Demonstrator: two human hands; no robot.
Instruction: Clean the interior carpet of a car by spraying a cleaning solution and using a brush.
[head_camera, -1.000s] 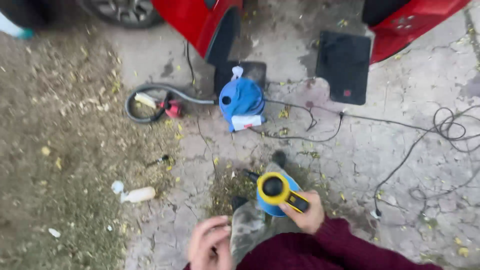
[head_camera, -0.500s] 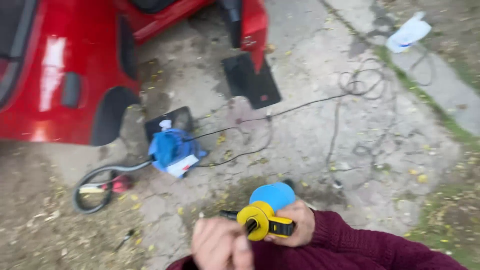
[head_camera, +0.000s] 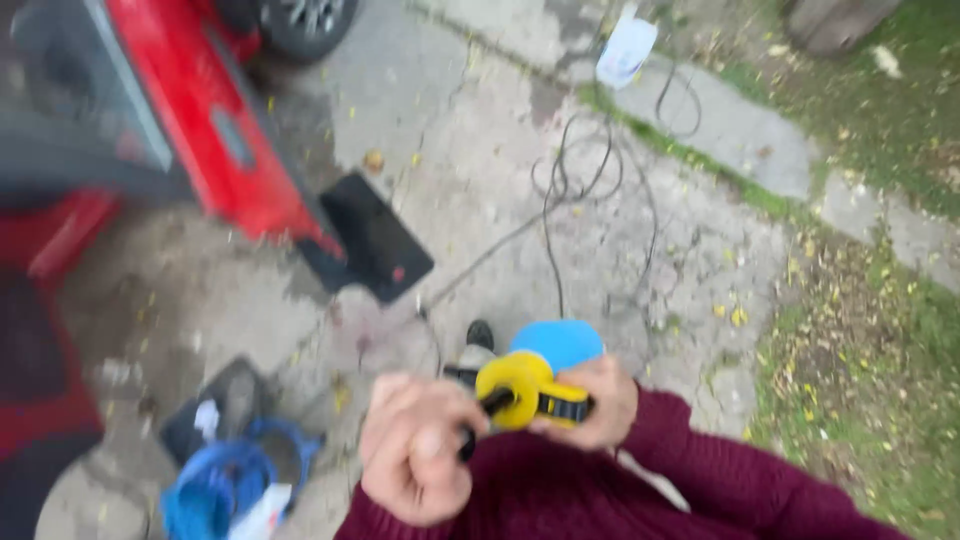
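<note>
Both hands, left (head_camera: 418, 462) and right (head_camera: 597, 400), closed round yellow polisher (head_camera: 528, 392) above open concrete (head_camera: 480, 170).

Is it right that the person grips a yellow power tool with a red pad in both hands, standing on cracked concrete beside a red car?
Not quite. The head view shows the pad on the yellow power tool is blue, not red. Left hand and right hand both grip it, beside the red car.
</note>
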